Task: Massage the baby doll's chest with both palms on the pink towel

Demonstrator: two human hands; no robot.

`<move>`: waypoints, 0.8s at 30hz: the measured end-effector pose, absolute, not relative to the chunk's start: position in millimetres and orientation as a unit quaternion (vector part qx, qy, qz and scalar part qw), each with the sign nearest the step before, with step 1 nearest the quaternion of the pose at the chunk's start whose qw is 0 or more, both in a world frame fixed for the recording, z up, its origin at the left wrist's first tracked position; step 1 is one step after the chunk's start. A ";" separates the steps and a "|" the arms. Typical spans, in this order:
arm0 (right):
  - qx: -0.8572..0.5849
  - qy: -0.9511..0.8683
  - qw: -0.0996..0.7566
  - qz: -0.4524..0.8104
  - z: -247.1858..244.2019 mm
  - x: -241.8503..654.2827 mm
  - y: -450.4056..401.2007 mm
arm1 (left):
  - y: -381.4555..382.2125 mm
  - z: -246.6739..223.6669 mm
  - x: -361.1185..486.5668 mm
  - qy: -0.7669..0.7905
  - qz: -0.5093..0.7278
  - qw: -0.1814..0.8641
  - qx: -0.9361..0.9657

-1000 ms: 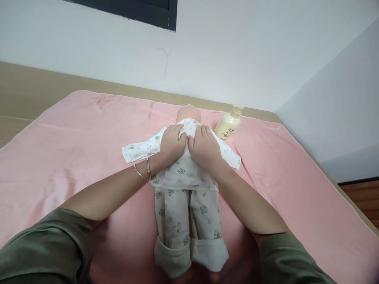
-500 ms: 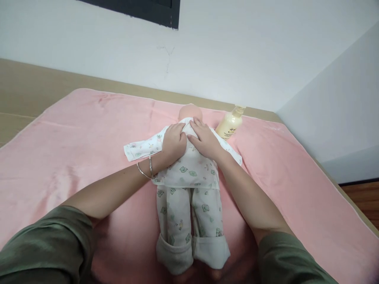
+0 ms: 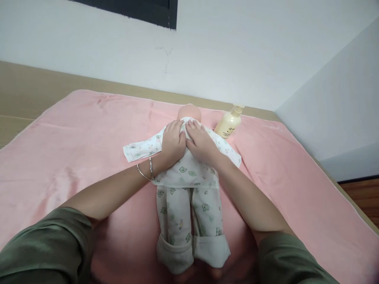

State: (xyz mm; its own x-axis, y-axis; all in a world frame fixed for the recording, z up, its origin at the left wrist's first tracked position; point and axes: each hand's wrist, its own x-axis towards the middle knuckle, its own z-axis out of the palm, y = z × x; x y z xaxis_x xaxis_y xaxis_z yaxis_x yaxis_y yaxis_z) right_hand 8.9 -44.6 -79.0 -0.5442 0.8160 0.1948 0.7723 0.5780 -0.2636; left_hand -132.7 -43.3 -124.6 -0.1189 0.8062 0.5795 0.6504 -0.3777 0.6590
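A baby doll [image 3: 190,113] in a white patterned top [image 3: 189,173] and matching trousers [image 3: 177,213] lies on a pink blanket [image 3: 97,118], its head away from me. My left hand [image 3: 173,142] rests on the upper part of the top, fingers stretched out toward the head. Beside it my right hand [image 3: 203,142] lies on the top too, its fingers extended, the two thumbs close together. The doll's sleeves spread out to both sides, and the trouser cuffs are rolled up. Neither hand grips anything.
A pump bottle [image 3: 229,123] of pale yellow liquid is on the blanket, right of the doll's head. Behind the blanket runs a tan surface edge [image 3: 124,86] against a white wall [image 3: 225,51]. A wooden floor [image 3: 363,197] shows at the far right.
My right hand has shifted slightly left on the top, closer to my left hand. The doll and bottle stay in place.
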 end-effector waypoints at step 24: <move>-0.563 -0.804 0.174 0.078 -78.8 12.5 -31.5 | -54.6 -116.4 -124.5 0.559 0.427 0.047 0.710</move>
